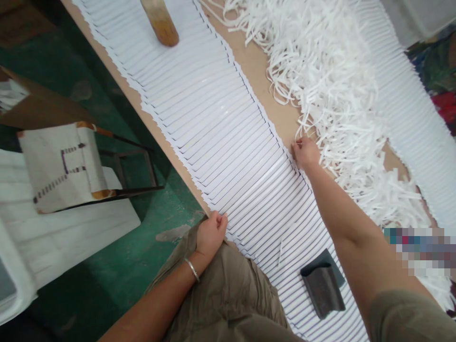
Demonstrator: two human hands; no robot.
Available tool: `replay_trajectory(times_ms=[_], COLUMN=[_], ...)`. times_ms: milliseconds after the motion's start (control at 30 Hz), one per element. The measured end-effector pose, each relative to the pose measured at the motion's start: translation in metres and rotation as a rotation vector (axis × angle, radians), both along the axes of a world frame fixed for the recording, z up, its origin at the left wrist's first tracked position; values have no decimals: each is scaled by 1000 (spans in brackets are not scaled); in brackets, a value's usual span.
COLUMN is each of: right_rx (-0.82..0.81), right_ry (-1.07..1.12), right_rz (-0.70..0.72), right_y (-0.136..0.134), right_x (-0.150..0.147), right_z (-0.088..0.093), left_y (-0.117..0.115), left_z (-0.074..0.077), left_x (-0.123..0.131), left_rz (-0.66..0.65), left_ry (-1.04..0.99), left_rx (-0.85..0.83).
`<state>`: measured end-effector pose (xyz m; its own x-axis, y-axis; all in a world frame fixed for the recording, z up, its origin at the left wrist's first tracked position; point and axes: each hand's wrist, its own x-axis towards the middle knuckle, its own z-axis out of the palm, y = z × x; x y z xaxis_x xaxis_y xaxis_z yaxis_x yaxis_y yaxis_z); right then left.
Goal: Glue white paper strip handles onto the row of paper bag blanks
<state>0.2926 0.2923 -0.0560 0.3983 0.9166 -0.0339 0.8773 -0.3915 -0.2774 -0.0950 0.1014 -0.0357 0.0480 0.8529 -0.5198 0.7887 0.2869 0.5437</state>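
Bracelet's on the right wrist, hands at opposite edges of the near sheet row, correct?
No: the head view shows the bracelet on the left wrist, not the right. Left hand and right hand are at opposite edges of the near sheet row.

Right hand [307, 153] is curled at the edge of the overlapping dark-lined white paper sheets [228, 137]; can't tell what the fingers pinch, if anything. Left hand [213, 232], same: grip hidden by its own fingers. Sheets run off the top and bottom edges. Brown wooden-handled tool [164, 26] cut off at top, far end unseen. Tan worktop [281, 111] mostly buried under sheets and tangled white paper strips [320, 66]. Pixelation masks a patch at right. Red object [443, 107] too blurred to identify.
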Motion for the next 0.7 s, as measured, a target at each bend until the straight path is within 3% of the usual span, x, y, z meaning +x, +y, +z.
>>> replay_trajectory(times_ms=[100,167,267,333,533,600,700], right_rx=[50,114,172,147,-276,-404,-507], right_ry=[-15,-29,-37,1,358,496,599], right_rz=[-50,-76,-51,45,582,616,566], right_y=[-2,-17,-58,-93,-182,-198,-210], right_x=[8,14,21,17,-36,-48,-49], right_z=[1,9,30,49,110,125,140], left_y=[1,4,10,14,15,11,3], left_z=[6,10,19,29,56,54,45], left_x=[1,5,21,41,119,131,128], left_rz=[-9,-35,-114,-196,-454,-445,-429], left_ry=[-52,-104,-226,-351,-788,-833,-802], left_rx=[9,1,-9,18,156,110,-38])
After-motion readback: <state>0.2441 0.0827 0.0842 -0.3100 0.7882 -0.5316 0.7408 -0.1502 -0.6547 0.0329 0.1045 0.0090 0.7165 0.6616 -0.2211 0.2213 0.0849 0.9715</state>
